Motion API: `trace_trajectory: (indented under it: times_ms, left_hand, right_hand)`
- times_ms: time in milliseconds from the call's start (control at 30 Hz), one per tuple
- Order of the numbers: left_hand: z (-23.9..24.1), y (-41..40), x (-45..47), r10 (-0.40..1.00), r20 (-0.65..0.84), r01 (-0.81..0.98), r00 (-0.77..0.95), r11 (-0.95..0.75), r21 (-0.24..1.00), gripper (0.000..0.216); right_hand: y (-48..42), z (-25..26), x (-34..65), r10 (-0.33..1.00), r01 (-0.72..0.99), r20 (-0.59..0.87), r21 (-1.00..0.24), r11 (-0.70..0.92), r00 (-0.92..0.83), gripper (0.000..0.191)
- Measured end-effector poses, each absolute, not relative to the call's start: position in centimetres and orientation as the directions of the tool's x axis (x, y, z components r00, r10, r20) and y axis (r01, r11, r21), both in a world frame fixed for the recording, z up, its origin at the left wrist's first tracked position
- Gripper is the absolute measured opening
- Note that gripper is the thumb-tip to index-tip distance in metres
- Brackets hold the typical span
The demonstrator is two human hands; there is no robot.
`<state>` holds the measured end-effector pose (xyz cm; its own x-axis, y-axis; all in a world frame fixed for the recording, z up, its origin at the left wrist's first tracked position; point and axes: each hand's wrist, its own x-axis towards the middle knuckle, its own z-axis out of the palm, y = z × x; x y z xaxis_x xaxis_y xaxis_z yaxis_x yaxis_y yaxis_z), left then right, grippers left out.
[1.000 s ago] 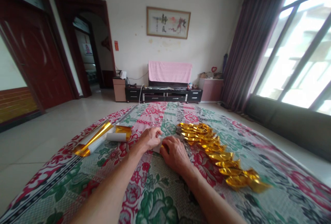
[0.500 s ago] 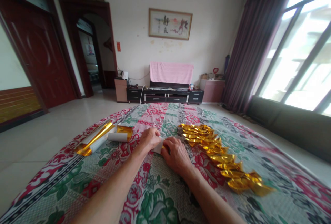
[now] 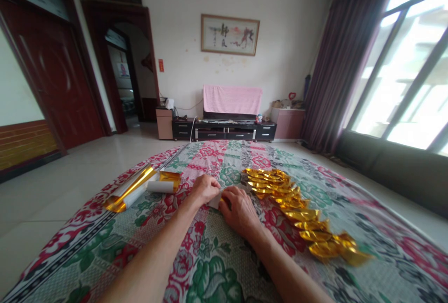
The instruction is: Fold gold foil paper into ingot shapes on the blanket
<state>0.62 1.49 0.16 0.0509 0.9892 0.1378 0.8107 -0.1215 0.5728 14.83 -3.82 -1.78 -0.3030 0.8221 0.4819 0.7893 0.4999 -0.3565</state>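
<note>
A small sheet of white-backed foil paper [image 3: 214,201] lies on the tablecloth between my hands, mostly hidden by them. My left hand [image 3: 206,189] pinches its far left part with thumb and forefinger. Curled over its right side is my right hand [image 3: 239,206], thumb tucked in, with a speck of gold showing beside the fingers. Right of my hands, folded gold foil ingots [image 3: 308,215] overlap in a long slanting row. To the left lie loosely rolled gold foil sheets [image 3: 135,188] with white backs, and a smaller curled sheet [image 3: 161,186] next to them.
A flowered tablecloth [image 3: 213,275] in red, green and grey covers the rounded table. Beyond it stand a low black TV cabinet [image 3: 224,133] and a television under a pink cloth [image 3: 232,99]. A curtained window is on the right, doors on the left.
The view has tipped slightly, so the scene sits a little lower. Both hands keep nearly the same hold on the paper; the ingots and rolled sheets stay in place.
</note>
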Motion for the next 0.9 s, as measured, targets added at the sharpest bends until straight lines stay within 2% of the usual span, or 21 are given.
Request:
trace_trajectory:
  times_ms: [200,533,900]
  left_hand:
    - [0.4,1.5,0.0,0.957,0.159,0.805,0.244,-0.291,0.517,0.028]
    - [0.2,1.5,-0.5,0.877,0.261,0.759,0.404,-0.481,0.439,0.025]
    - [-0.3,1.8,-0.8,0.847,0.317,0.721,0.426,-0.530,0.446,0.022]
  right_hand:
    - [-3.9,-1.6,14.9,0.819,0.788,0.480,-0.350,0.507,-0.313,0.016]
    - [-3.9,-1.6,15.0,0.811,0.783,0.482,-0.339,0.521,-0.331,0.024]
    - [-3.8,-1.6,15.0,0.803,0.764,0.483,-0.350,0.541,-0.348,0.026]
